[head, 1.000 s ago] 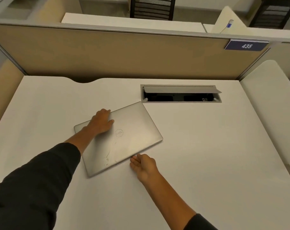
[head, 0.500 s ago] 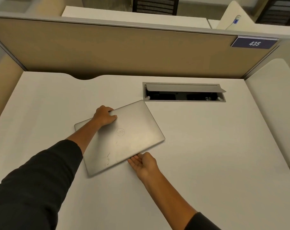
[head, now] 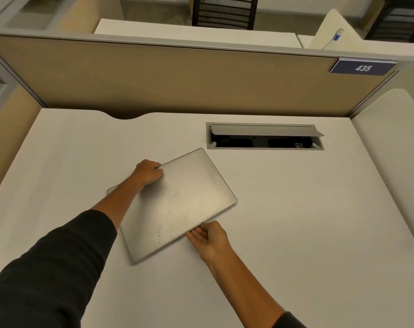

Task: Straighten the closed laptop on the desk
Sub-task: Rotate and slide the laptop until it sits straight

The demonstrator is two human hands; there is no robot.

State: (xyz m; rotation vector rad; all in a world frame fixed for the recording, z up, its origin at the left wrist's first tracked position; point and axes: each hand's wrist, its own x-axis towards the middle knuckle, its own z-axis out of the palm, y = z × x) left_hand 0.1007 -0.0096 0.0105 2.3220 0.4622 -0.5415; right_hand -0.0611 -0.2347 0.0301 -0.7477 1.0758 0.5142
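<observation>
I held the skewed laptop (head: 177, 204) mid-desk (head: 296, 233), left hand (head: 149, 172) curled over its far edge, right hand (head: 208, 237) spread under its near edge; uneven force risked over-rotation toward the cable box (head: 265, 136)

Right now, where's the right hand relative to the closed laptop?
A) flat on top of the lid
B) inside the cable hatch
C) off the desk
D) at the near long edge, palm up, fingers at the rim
D: the right hand lies palm up at the near long edge of the laptop, while the left hand grips the far edge.
</observation>
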